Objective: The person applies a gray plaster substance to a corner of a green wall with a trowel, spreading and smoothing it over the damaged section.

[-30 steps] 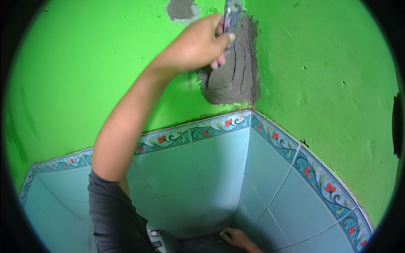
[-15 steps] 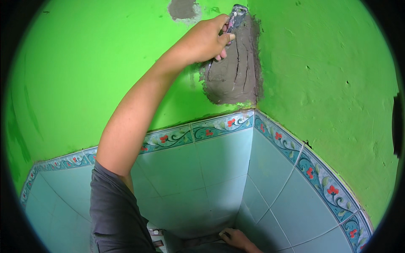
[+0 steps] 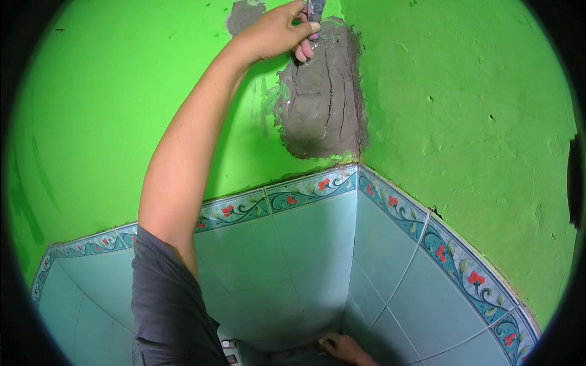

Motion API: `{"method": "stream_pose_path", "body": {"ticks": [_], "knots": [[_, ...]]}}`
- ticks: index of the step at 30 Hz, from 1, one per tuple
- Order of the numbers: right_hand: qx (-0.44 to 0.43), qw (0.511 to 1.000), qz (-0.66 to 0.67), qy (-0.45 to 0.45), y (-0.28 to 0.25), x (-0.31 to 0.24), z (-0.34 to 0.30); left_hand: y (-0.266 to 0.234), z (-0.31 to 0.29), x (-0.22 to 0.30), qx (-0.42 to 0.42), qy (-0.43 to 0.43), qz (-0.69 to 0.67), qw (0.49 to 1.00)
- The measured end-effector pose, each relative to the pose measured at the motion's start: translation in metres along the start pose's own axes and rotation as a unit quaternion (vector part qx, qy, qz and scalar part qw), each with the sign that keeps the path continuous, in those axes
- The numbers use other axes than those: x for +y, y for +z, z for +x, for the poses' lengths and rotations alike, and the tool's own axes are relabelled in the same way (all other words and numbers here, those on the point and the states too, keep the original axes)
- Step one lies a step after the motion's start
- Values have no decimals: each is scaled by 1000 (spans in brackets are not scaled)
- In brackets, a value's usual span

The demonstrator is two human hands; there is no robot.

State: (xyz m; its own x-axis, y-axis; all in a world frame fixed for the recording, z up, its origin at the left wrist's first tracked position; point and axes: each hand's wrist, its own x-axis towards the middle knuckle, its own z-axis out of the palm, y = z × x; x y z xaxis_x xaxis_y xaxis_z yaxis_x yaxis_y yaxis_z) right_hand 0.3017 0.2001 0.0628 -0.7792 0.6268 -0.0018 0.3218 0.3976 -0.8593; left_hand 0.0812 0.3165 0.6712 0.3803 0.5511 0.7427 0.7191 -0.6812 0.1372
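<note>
My left hand (image 3: 278, 30) is raised high at the top of the view, its fingers closed round a mortar-smeared putty knife (image 3: 316, 10). The upper end of the tool runs out of the picture. Just below and right of the hand lies a patch of wet grey mortar (image 3: 320, 104) on the green wall, with long vertical cracks and ragged edges. Low down, near the bottom edge, my right hand (image 3: 345, 349) has curled fingers beside something dark. What it grips, if anything, is lost in shadow.
The green walls (image 3: 452, 110) meet in a corner at the mortar's right edge. A smaller grey patch (image 3: 244, 17) sits behind my left wrist. Below runs a floral tile border (image 3: 305, 198) above turquoise tiles (image 3: 256, 256). A small pale object (image 3: 230, 348) shows at the bottom.
My left hand and the putty knife have moved up and left, partly out of view. More of the mortar's upper part shows. My right hand stays nearly still.
</note>
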Motion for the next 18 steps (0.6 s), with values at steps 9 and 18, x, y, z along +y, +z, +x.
{"method": "stream_pose_path", "body": {"ticks": [9, 18], "knots": [[-13, 999, -8, 39, -9, -9, -3, -22, 25, 28, 10, -69, 33, 997], [-14, 999, -9, 30, -7, -1, -8, -41, 50, 54, 136, -78, 71, 985]]}}
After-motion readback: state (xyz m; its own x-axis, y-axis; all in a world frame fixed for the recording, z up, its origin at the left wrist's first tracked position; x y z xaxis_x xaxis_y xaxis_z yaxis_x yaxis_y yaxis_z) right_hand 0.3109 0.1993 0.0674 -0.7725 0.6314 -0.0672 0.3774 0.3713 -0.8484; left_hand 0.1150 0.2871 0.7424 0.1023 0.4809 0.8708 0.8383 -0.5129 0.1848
